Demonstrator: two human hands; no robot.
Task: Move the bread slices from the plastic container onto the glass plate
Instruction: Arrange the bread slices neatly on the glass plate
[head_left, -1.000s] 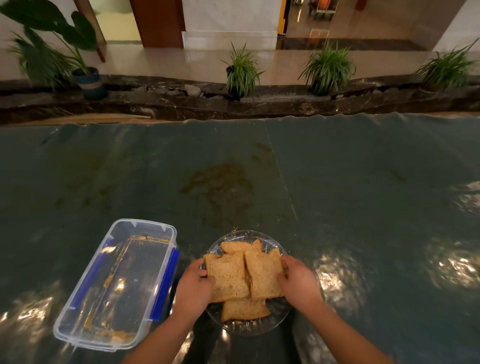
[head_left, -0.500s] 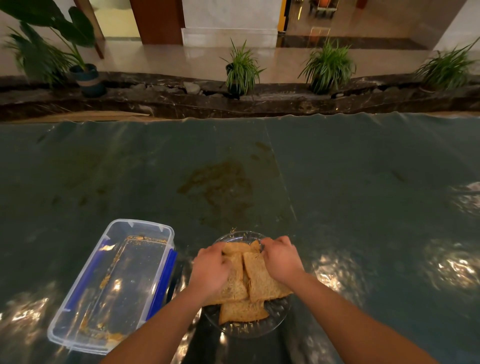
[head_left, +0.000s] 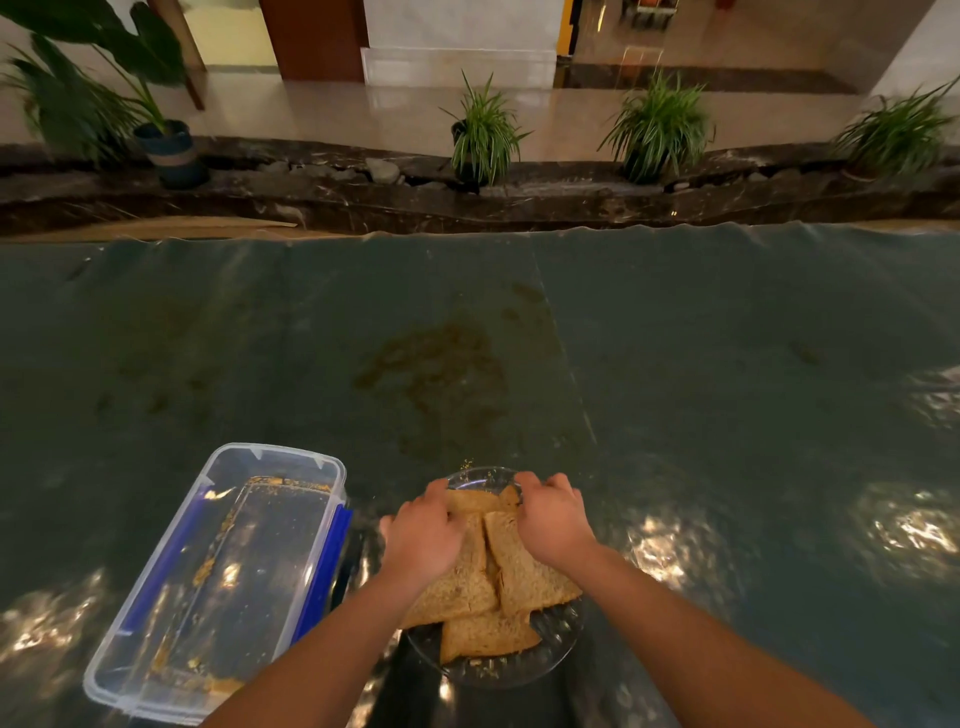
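Bread slices (head_left: 511, 571) lie heaped on the glass plate (head_left: 558, 636), and both hands are down on the far part of the heap. The plastic container (head_left: 218, 582), the largest thing near them, sits just to the left of the left hand (head_left: 423, 540), lidless, with only crumbs and smears on its floor; it looks emptied, so I judge the moving done and this a last tidying of the pile. The plate lies under and toward the person from both hands, its near rim clear of bread. It is small for its load: one slice juts over the near left edge, which is probably why the hands press in from both sides.

The left hand's grip is curled, palm down, fingers on the top slice at the far left. The right hand (head_left: 553, 525) mirrors it at the far right, fingers bent over the slice edges. Whether either pinches a slice or merely pushes it, I cannot tell.

Beyond the hands the worktop (head_left: 727, 364) runs wide under a dark glossy cover, stained brown ahead of them. Nothing stands in the way; a few crumbs (head_left: 467, 462) lie just past the far rim.
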